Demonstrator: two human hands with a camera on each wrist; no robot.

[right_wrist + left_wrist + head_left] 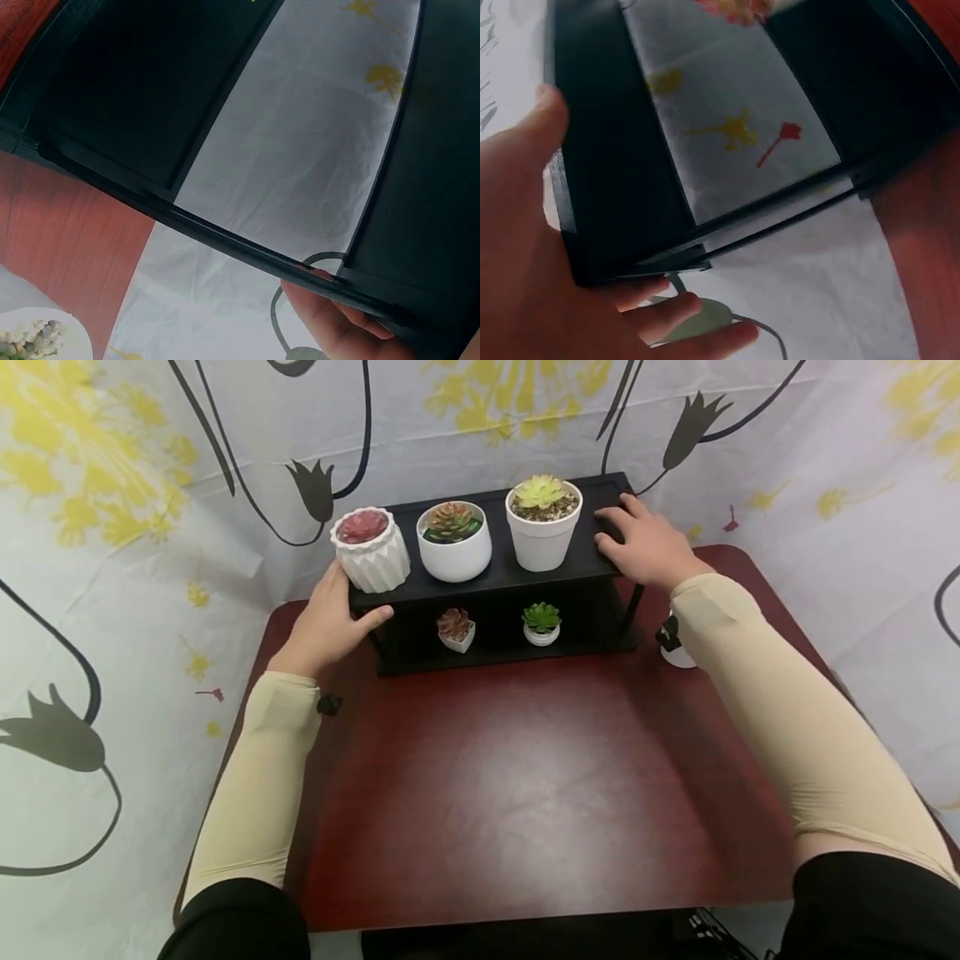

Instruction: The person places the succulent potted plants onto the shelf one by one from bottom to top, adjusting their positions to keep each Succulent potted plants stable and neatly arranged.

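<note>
A black two-tier shelf (596, 556) stands at the back of the table. My left hand (318, 625) grips its left end, the thumb along the front and fingers round the side. At the right end, my right hand (648, 545) holds the top board, with fingers spread over it in the head view and fingertips against the side rail (225, 244) in the right wrist view. On top stand a ribbed white pot (377, 564) with a red succulent, a round white pot (455, 556) and a tapered white pot (542, 539) with a yellow-green succulent.
The lower tier holds a small pot with a reddish succulent (454, 625) and one with a green succulent (542, 618). Another white pot (681, 657) stands on the table, partly hidden by my right forearm. The reddish table (510, 777) meets patterned fabric (465, 452) behind.
</note>
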